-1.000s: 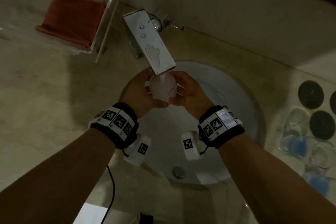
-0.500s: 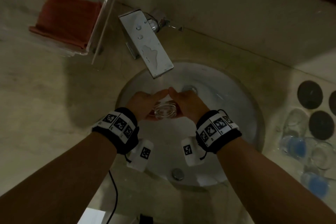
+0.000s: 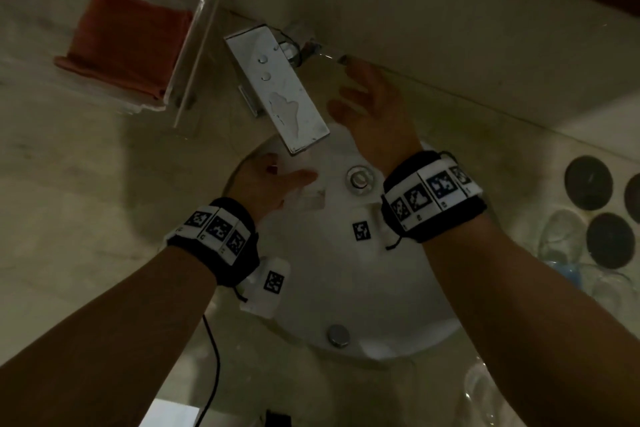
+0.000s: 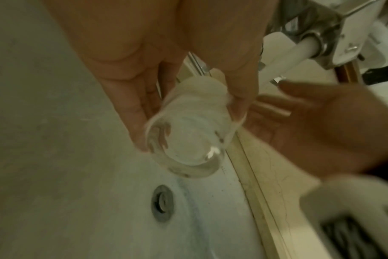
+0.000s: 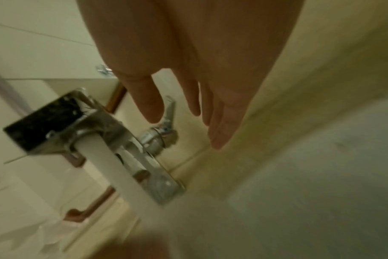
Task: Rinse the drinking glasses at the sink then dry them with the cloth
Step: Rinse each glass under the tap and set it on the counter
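A clear drinking glass (image 3: 309, 195) hangs tilted over the white sink (image 3: 346, 274), just below the steel spout (image 3: 277, 90). My left hand (image 3: 277, 184) holds it alone; in the left wrist view thumb and fingers pinch the glass (image 4: 188, 140) at its sides. Water (image 5: 113, 171) runs from the spout. My right hand (image 3: 360, 94) is up behind the spout, fingers straight and spread, holding nothing. Its fingertips (image 5: 153, 113) hover close to the tap lever (image 5: 169, 112) without touching. A folded red cloth (image 3: 128, 45) lies in a clear tray at the back left.
Several more glasses (image 3: 561, 236) and dark round coasters (image 3: 588, 182) sit on the counter to the right of the basin. The drain (image 3: 360, 178) lies under the spout. A wall runs behind the tap. A black cable (image 3: 214, 357) hangs at the front edge.
Both hands held the glass under the spout, then lowered it. My right hand has let go and moved up and back towards the tap lever; the left keeps the glass.
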Available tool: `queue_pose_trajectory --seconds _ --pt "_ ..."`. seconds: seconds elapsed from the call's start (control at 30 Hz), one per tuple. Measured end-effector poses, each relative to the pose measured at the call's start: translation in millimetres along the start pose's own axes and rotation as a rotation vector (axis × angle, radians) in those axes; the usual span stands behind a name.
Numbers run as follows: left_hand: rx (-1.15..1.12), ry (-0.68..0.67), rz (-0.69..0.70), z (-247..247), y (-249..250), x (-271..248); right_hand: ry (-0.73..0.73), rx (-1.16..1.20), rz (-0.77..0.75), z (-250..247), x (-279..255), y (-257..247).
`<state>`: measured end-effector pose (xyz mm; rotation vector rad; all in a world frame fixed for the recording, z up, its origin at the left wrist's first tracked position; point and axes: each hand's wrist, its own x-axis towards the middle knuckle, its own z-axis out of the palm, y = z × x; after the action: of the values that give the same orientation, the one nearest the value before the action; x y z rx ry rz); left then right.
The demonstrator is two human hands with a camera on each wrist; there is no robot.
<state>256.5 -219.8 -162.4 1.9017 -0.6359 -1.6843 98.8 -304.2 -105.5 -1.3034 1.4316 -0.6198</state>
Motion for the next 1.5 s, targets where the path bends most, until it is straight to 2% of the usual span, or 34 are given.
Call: queue_pose_trajectory --seconds 0.13,0.33,0.53,0.63,0.77,0.83,0.93,1.03,1.13,1.27,1.4,1.5 --pt "0.08 -0.03 0.012 -0.8 -3.7 1.9 0.04 0.051 -0.103 1.1 6.6 -21.6" --pt "-0.044 -0.045 -0.103 -2.0 -7.1 0.5 0.12 0.009 -0.166 2.4 -1.6 -24.1" --pt "0.08 -0.038 -0.203 1.6 -4.0 -3.1 0.044 -0.025 -0.115 2.3 -14.3 -26.2" --pt "0.087 -0.046 -0.172 2.9 -1.2 -12.2 -0.029 -0.077 -0.011 5.3 -22.9 -22.3" --pt "0.12 -0.042 -0.154 3.5 -3.1 -19.7 0.051 -0.172 0.229 11.1 -50.7 1.0" --pt "0.151 -0.061 -0.16 2.3 -6.2 -20.9 0.034 -0.245 0.341 8.8 -70.4 15.2" --pt "0.19 -0.12 -0.142 3.6 -10.2 -27.9 -0.049 -0.157 0.52 11.0 -100.9 29.4" --pt "0.202 -0.193 -0.082 10.2 -11.4 -36.1 -0.019 -0.12 0.501 9.7 -122.5 40.8" --pt "0.185 -0.275 0.022 23.6 -7.0 -49.5 0.102 -0.128 0.408 1.1 -146.2 45.1" --pt "0.285 -0.393 0.346 51.9 1.8 -71.3 0.323 -0.002 0.346 -19.8 -187.1 43.5" --pt "0.371 -0.564 0.522 94.5 2.5 -100.0 0.468 0.051 0.298 -48.5 -234.5 46.7" --pt "0.487 -0.603 0.69 129.3 0.0 -119.2 0.557 0.047 0.29 -74.1 -269.2 55.3"
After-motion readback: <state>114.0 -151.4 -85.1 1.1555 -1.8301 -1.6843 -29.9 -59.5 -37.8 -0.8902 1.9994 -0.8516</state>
